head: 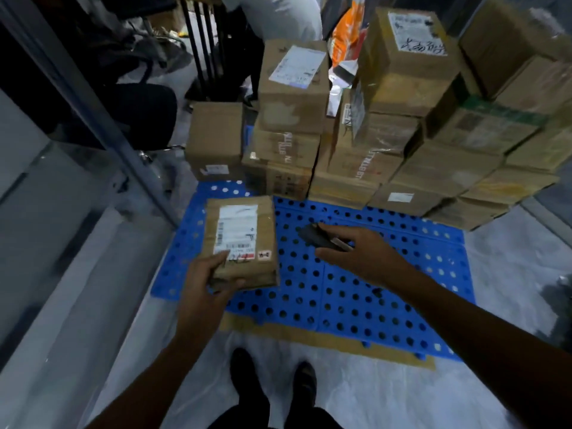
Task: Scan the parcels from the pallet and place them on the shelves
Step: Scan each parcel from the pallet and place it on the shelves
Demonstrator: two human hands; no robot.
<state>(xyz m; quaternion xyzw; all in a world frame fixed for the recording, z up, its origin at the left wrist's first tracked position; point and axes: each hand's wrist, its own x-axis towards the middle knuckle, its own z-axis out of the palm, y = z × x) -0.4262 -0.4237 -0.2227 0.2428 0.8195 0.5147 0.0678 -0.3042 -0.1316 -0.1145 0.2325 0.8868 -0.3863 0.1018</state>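
View from a head-worn camera looking down at a floor-level blue pallet (356,292) dotted with round holes. The left hand (204,283) grips a brown cardboard parcel (247,258) by its near left corner, thumb on top beside the white shipping label, which faces up; the parcel is held over the pallet's left side. The right hand (359,252) is curled around a small dark handheld device (318,238), blurred, just right of the parcel and apart from it. A stack of cardboard boxes (371,140) fills the pallet's far side. A flat cardboard sheet (309,335) lies under the pallet's near edge, and the person's dark shoes (247,379) stand below it.
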